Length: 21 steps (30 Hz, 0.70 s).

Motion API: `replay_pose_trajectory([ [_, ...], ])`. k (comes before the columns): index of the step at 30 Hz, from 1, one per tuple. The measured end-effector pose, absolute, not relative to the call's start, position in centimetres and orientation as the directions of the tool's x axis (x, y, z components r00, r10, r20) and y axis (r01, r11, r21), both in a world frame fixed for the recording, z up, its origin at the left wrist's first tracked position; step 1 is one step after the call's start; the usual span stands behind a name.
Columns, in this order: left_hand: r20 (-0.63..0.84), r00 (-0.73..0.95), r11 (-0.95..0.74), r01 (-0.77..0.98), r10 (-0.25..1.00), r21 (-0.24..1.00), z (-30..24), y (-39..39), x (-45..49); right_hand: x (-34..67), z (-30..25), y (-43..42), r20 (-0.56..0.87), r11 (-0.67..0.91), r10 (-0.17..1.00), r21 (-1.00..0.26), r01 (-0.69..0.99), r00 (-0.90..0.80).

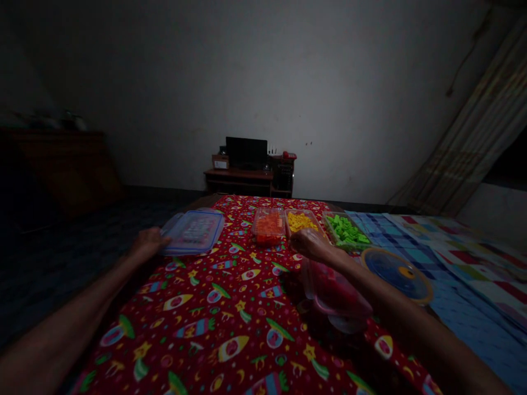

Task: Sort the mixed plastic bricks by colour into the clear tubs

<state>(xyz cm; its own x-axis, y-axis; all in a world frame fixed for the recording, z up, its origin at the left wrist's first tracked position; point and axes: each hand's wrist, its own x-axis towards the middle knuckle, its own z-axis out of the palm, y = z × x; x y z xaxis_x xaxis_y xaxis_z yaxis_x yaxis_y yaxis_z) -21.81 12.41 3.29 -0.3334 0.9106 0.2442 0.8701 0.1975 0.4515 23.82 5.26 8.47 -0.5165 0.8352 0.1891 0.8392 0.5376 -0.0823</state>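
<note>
My left hand has its fingers on the left edge of a clear plastic lid with a blue rim, which lies on a red cloth printed with rockets and stars. My right hand is curled, right at the near edge of a clear tray of yellow bricks. Whether it holds anything is hidden. Under my right forearm sits a clear plastic box with red contents. Orange bricks fill a clear box, and bright green bricks fill another.
A round blue lid with a yellow centre lies on a checked blue bedsheet right of the red cloth. Beyond the cloth stand a low wooden desk with a dark monitor and a white wall.
</note>
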Motion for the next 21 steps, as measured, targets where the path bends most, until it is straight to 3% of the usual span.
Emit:
replay_pose_trajectory([
  [3, 0.289, -0.299, 0.200, 0.924, 0.910, 0.325, 6.1, 11.2, -19.8, 23.7, 9.4, 5.7, 0.243, 0.529, 0.843, -0.216, 0.821, -0.479],
  [6, 0.434, -0.212, 0.106, 0.961, 0.875, 0.255, 9.6, 8.6, -15.7, 22.5, 10.9, 6.6, 0.264, 0.467, 0.884, -0.529, 0.708, -0.385],
  [8, 0.553, -0.123, 0.051, 0.988, 0.824, 0.144, 11.8, 6.5, -12.1, 21.0, 12.3, 6.9, 0.245, 0.394, 0.907, -0.778, 0.490, -0.341],
  [10, 0.647, -0.017, 0.003, 1.000, 0.762, 0.023, 13.2, 4.5, -8.2, 19.4, 13.9, 7.0, 0.232, 0.312, 0.916, -0.924, 0.219, -0.327],
  [13, 0.754, 0.140, -0.081, 0.990, 0.642, -0.115, 13.8, 2.4, -2.5, 17.3, 16.2, 6.9, 0.245, 0.238, 0.916, -0.969, -0.062, -0.318],
  [16, 0.734, 0.404, -0.301, 0.912, 0.546, -0.278, 13.3, 1.9, 2.5, 17.0, 17.6, 7.0, 0.269, 0.241, 0.937, -0.960, -0.143, -0.224],
  [19, 0.742, 0.526, -0.474, 0.822, 0.416, -0.316, 12.7, 2.5, 6.5, 18.9, 17.6, 7.7, 0.270, 0.264, 0.963, -0.952, -0.157, -0.016],
  [21, 0.746, 0.568, -0.620, 0.736, 0.346, -0.273, 12.2, 3.3, 8.3, 21.4, 16.9, 8.5, 0.242, 0.260, 0.964, -0.947, -0.187, 0.114],
])
